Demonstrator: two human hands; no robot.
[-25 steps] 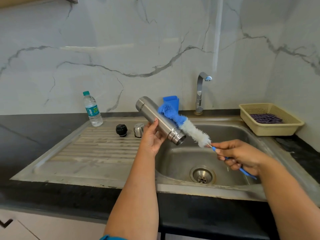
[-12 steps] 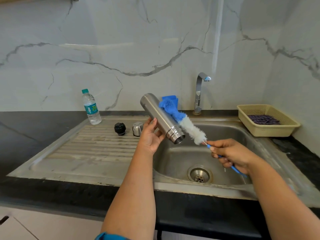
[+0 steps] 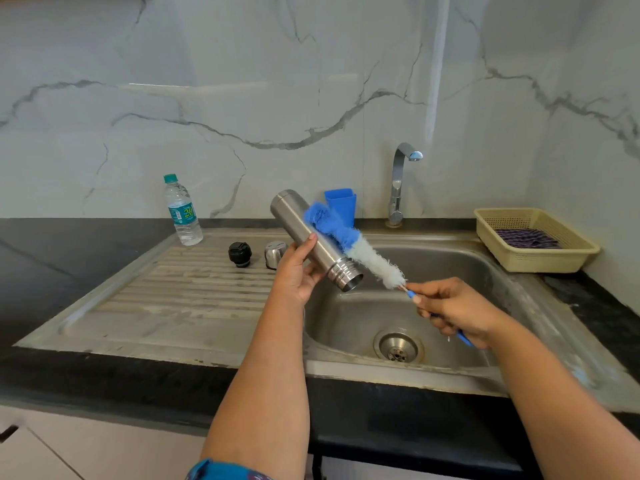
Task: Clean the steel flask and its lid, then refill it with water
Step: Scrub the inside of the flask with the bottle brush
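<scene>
Left hand (image 3: 294, 271): fingers and thumb wrapped around the cylindrical brushed-steel flask (image 3: 313, 239), holding it above the left edge of the sink basin.
Flask: tilted, open threaded mouth pointing down and to the right toward the basin, closed base up and to the left.
Right hand (image 3: 450, 311): curled around the thin blue handle of the fluffy blue-and-white bottle brush (image 3: 349, 242), pinching it just below the bristles.
Bottle brush: outside the flask, lying along its right side, blue tip up near the base, white part beside the mouth.
Lid parts: round black plastic stopper (image 3: 239, 253) and small steel cap (image 3: 274, 253) stand side by side on the ribbed drainboard, just left of the left hand.
Sink: stainless steel sink (image 3: 346, 323) set in a dark stone surface (image 3: 69, 258), with a chrome tap (image 3: 398, 185) behind it.
Other things: clear plastic water bottle with green cap (image 3: 181, 211) at the drainboard's back edge; blue plastic holder (image 3: 341, 202) against the wall; beige perforated plastic basket (image 3: 535, 239) with a dark striped cloth inside, right of the sink.
</scene>
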